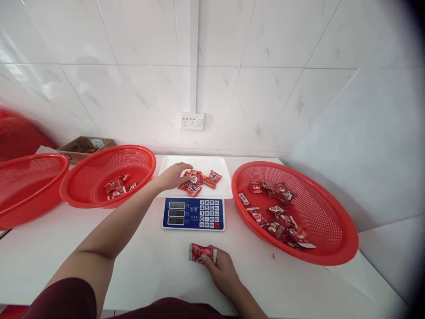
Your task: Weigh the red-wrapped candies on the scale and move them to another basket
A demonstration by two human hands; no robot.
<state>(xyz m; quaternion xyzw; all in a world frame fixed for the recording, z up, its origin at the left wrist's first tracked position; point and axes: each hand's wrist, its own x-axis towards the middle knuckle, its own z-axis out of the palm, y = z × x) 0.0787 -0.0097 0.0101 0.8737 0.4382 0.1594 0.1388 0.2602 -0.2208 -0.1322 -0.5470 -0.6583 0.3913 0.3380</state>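
On the white tray of a digital weighing scale lie several small red snack packets. My left hand reaches over the tray from the left, its thumb and fingers closed at the edge of a red snack packet on top of the others. Below the scale, close to my body, my right hand grips another red snack packet with silvery ends, the thumb pressed on its front.
A large red plastic basket with several packets stands on the right. Two more red baskets are on the left; the nearer one holds some packets. Behind them sits a cardboard box. A wall socket is above the scale.
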